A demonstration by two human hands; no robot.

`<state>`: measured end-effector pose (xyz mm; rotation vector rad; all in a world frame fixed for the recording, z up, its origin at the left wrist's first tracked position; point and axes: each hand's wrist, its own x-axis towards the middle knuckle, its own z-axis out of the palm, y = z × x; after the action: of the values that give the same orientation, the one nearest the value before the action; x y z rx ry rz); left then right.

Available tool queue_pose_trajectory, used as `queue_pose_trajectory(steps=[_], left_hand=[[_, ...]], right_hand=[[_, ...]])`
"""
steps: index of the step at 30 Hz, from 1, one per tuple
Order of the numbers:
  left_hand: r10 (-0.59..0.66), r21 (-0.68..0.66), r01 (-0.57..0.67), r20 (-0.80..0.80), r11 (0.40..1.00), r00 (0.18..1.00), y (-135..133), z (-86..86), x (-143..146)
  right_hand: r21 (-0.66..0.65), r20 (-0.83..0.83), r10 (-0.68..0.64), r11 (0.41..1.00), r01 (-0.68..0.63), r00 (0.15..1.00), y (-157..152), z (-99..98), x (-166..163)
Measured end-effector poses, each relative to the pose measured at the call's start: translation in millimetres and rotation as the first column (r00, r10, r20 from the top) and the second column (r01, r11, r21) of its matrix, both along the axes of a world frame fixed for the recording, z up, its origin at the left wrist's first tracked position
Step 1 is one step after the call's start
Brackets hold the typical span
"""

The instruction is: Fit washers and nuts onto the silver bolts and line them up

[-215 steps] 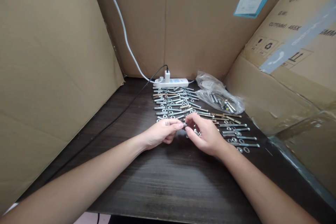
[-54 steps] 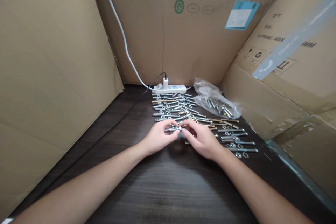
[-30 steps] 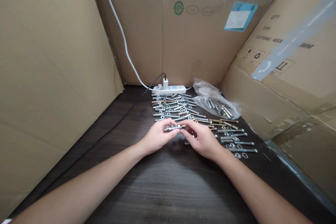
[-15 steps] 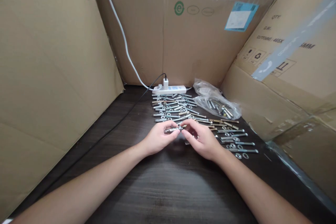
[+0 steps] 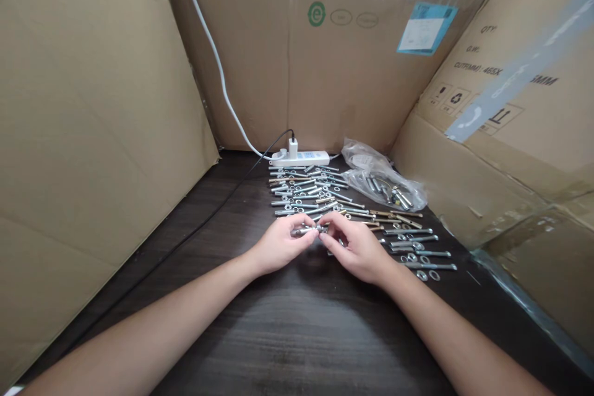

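My left hand (image 5: 284, 244) is closed on a silvery expansion bolt (image 5: 304, 231), which lies nearly level between thumb and fingers. At the bolt's right end, the thumb and fingertips of my right hand (image 5: 355, 246) pinch what looks like a nut (image 5: 320, 228); the fingertips partly hide it. Both hands meet just in front of rows of metal bolts (image 5: 301, 205), sleeves, nuts and washers on the dark table (image 5: 278, 334). More long bolts (image 5: 427, 253) and a loose washer (image 5: 434, 275) lie to the right of my right hand.
A white power strip (image 5: 313, 158) with a plugged-in adapter stands behind the rows. A black cable (image 5: 204, 221) crosses the table at left. A clear plastic bag (image 5: 371, 164) of metal parts lies at back right. Cardboard walls (image 5: 250, 62) enclose the table.
The fingers of my right hand have shifted slightly at the bolt's right end. My left hand keeps its hold, and the laid-out parts have not moved.
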<state>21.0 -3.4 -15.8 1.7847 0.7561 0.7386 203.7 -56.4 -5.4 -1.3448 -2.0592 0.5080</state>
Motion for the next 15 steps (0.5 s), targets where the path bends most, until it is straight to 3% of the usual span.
queue_pose_trajectory(steps=[15], left_hand=[[0.0,-0.008,0.0,-0.018,1.0,1.0,-0.1,0.6,-0.5]], right_hand=[[-0.014,0.006,-0.002,1.0,0.002,1.0,-0.9,1.5,-1.0]])
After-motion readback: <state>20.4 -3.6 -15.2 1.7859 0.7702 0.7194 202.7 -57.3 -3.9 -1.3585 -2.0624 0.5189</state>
